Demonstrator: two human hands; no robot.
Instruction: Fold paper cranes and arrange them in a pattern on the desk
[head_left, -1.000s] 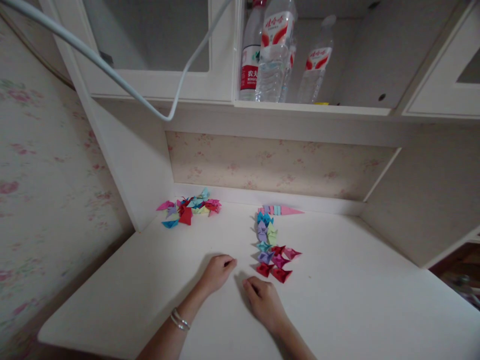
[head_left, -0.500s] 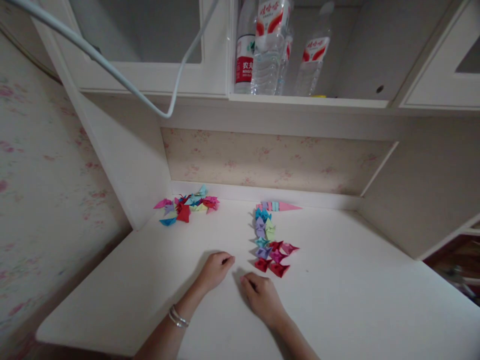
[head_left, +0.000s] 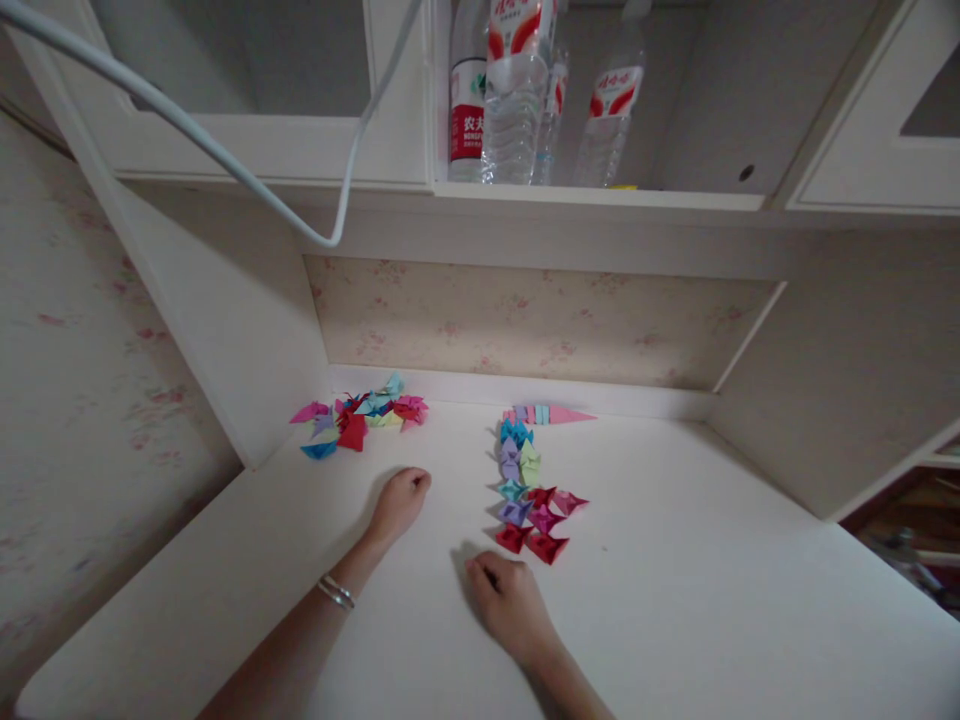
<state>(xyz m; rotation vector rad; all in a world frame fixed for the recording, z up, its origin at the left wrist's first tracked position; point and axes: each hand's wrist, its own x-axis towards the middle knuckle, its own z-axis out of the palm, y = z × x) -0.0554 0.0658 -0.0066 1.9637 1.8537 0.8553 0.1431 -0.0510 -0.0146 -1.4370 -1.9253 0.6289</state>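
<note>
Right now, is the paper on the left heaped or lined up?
Heaped: the paper lies jumbled, pieces overlapping at odd angles, beyond the left hand.

Folded figures matt paper; bottles glossy plastic; bracelets shiny metal.

Light: dim, diffuse, source out of view. Shadows: soft, on desk, toward 9 o'clock of left hand and right hand. Glare: small glints on bottles, 12 o'clock. Focus: soft overall; wallpaper, 9 o'clock, blurred. Distortion: wide-angle stretching at edges.
</note>
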